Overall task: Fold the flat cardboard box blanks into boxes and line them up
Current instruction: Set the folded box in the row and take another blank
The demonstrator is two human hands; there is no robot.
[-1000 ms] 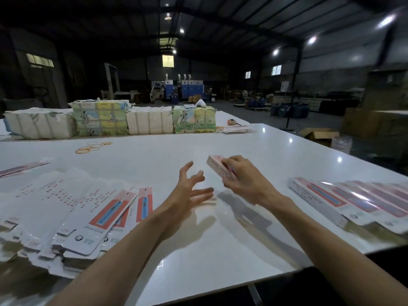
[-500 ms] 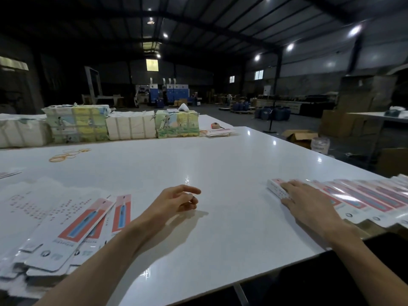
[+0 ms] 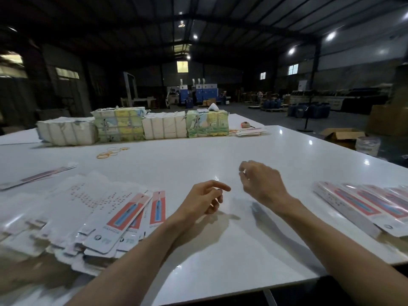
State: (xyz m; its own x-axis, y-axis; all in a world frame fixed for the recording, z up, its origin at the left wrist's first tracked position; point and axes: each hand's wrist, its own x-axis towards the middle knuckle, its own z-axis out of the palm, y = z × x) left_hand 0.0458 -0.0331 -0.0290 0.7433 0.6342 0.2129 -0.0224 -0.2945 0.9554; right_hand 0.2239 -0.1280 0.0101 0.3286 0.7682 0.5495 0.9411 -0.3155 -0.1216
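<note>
Left hand: above the table's near middle, fingers loosely curled, forefinger out, holding nothing.
Right hand: just right of it, fingers drooping, loosely bent, empty.
Flat white cardboard blanks with red-and-blue print: fanned pile, near left.
Folded white-and-red boxes: lined up, near right.
Glossy white table: under everything.
Yellow rubber bands: far left.

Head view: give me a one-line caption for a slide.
Both empty, left hand and right hand hover over the table, blanks piled left, boxes lined up right.
</note>
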